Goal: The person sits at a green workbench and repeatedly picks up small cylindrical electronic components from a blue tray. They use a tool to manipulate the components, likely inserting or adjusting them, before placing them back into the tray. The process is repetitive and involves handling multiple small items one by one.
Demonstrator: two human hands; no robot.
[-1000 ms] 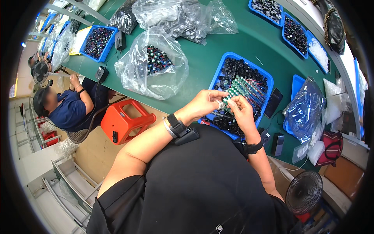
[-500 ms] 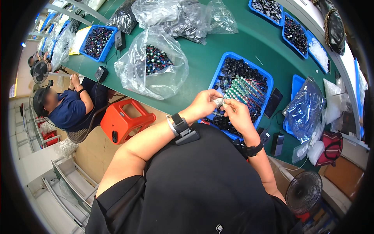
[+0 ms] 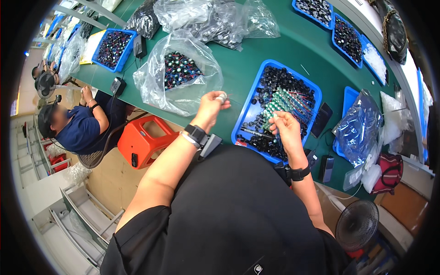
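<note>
My left hand is raised over the green table, pinching a small round silvery part with thin wires near an open clear plastic bag of wired parts. My right hand hovers over the near side of a blue tray, fingers pinched at a cluster of small green parts; whether it holds one I cannot tell. The tray also holds many black round parts. Both wrists wear black bands.
More blue trays and clear bags sit further along the table. A blue-tinted bag lies at the right. An orange stool stands below the table edge. Another person in a dark blue shirt sits at left. A fan stands at lower right.
My hands were together over the tray's near left corner. Now the left hand has moved left toward the clear bag with the small part, and the right hand stays over the tray.
</note>
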